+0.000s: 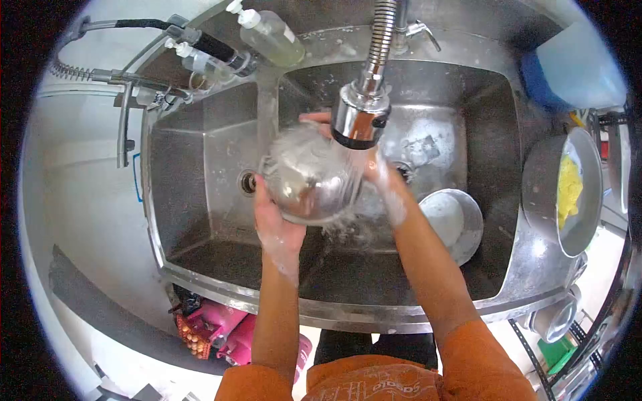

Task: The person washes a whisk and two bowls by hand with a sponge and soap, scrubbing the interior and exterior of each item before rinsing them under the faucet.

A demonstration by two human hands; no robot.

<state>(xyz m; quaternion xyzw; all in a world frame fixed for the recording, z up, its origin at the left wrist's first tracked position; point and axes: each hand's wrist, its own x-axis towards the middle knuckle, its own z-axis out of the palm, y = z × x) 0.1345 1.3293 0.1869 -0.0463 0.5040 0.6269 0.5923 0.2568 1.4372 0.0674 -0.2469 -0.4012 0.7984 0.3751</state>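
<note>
A shiny metal bowl point(309, 175) is held over the double sink, near the divider, with its rounded side apparently up. Water from the chrome spray head point(361, 119) runs over it and splashes off its edge. My left hand point(275, 217) grips the near left rim, thumb up along the side. On the far right side, my right hand point(374, 168) holds the bowl too, partly hidden behind the spray head; its fingertips show beyond the far edge. Suds cling to both wrists. A pale round pan point(451, 224) lies in the right basin, beside my right forearm.
Soap pump bottles point(273, 39) stand on the back left ledge. A large pot point(543, 190) with a yellow cloth point(569, 190) rests on the right ledge, below a blue-and-white container point(575, 67). A second hose sprayer point(124, 80) hangs at left.
</note>
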